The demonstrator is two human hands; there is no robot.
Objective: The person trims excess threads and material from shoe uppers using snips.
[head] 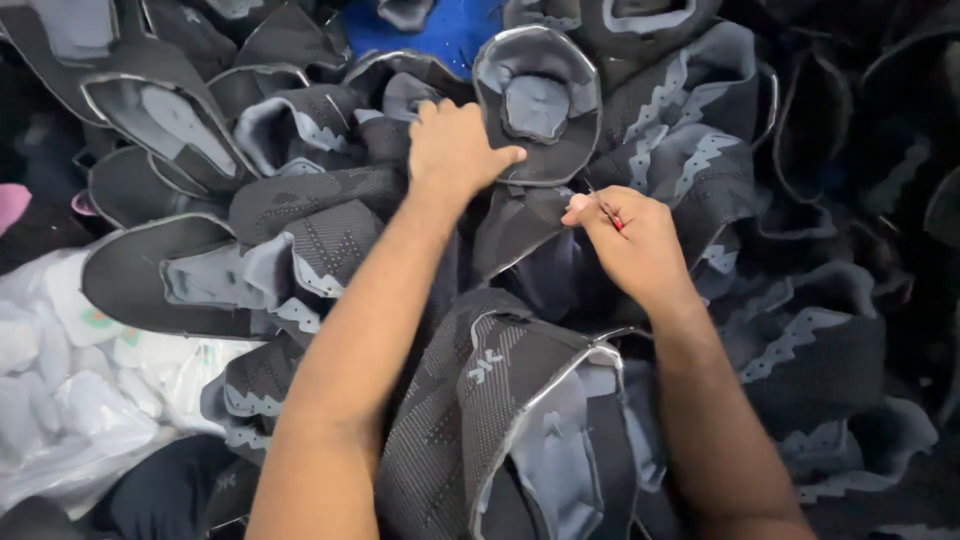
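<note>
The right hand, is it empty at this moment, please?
No, the right hand pinches a small red-handled tool above the dark shoe uppers.

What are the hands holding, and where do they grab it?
The left hand grips a dark knitted shoe upper at its lower edge. The right hand pinches a small red-handled tool by its handle.

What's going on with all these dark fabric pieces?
A person is working over a big heap of dark grey knitted shoe uppers. The left hand grips the edge of one upper that is turned to show its lighter grey lining. The right hand pinches a small thin tool with a red part right beside that piece, at its lower edge. A pile of clear plastic bags lies at the lower left, and a patch of blue surface shows at the top.
</note>
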